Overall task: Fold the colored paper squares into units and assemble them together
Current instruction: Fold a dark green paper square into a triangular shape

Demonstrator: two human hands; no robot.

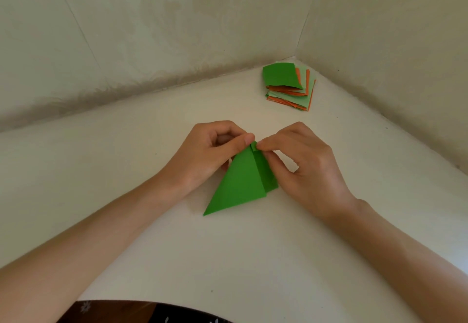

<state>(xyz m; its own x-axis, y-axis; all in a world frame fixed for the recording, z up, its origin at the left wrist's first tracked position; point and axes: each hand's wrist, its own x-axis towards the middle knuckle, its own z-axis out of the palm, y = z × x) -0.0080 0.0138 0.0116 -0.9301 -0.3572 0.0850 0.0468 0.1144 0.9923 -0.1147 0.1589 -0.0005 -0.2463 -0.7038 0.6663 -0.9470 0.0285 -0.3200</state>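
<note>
a half-folded green paper unit (238, 183) lies on the pale tabletop (228, 259) directly in front of the person, its long axis running from a sharp lower-left corner up to a narrow tip between the hands. the left hand (210, 153) pinches that tip from the left with thumb and curled fingers; the right hand (301, 165) pinches a small flap at the same tip from the right, its remaining fingers resting along the unit's right edge. both hands meet at the tip, neither plainly nearer, so the coming crease likely turns on that point. the stack of green and orange squares (291, 87) waits well apart in the far corner by the wall (152, 31), unfolded, closer to the right hand.
</note>
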